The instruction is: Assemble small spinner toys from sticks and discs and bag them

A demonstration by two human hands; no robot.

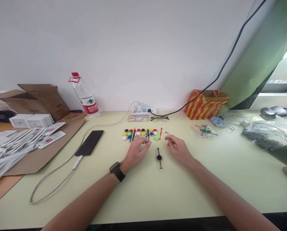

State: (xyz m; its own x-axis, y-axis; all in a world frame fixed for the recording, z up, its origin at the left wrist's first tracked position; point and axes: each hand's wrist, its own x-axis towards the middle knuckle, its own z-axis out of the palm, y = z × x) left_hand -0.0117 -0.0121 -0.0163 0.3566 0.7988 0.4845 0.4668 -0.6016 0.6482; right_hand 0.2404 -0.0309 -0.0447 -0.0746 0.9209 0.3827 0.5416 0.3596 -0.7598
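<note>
My left hand (139, 150) is over the near side of a group of small coloured discs (138, 133) and thin sticks (132, 134). Its thumb and fingertips come together in a pinch; what they hold, if anything, I cannot make out. My right hand (179, 150) has its thumb and fingers closed by a thin yellow-green stick (166, 139), partly hidden by the fingers. Between my hands, a black disc (159, 158) sits across the middle of a black stick (160, 165) on the table. A red stick (161, 133) lies just beyond.
Behind the pieces are eyeglasses (159, 118), a clear case (138, 118) and a power strip (143, 110). A phone (89, 143), bottle (87, 99) and carton (37, 102) stand or lie left. Rightward are a bagged set (204, 131) and striped bag (203, 107).
</note>
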